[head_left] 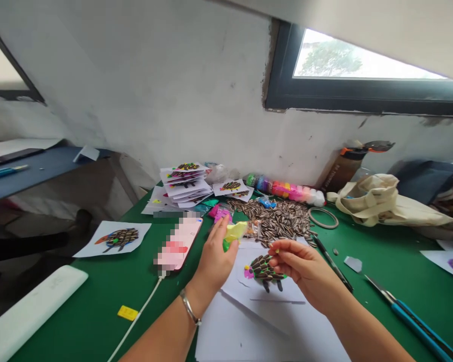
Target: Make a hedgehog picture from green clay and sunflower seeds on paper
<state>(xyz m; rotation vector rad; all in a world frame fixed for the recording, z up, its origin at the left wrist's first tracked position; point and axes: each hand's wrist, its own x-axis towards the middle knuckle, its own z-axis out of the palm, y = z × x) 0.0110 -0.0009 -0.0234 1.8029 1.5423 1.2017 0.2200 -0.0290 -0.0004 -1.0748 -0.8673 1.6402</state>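
A small handicraft workroom under a sloping ceiling (400, 25). A green surface (90, 301) carries striped sunflower seeds (275, 218), a stack of seed-picture cards (184, 183), a row of coloured clay packets (283, 190) and blue-handled scissors (411, 314). The scuffed plaster wall (154, 90) and dark-framed window (362, 95) look more workshop than home.

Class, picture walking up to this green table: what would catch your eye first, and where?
The seed-covered hedgehog picture at the centre, with the right hand just above it, stands out first. Beyond it spreads a heap of striped sunflower seeds, while the left hand grips bright yellow-green clay.
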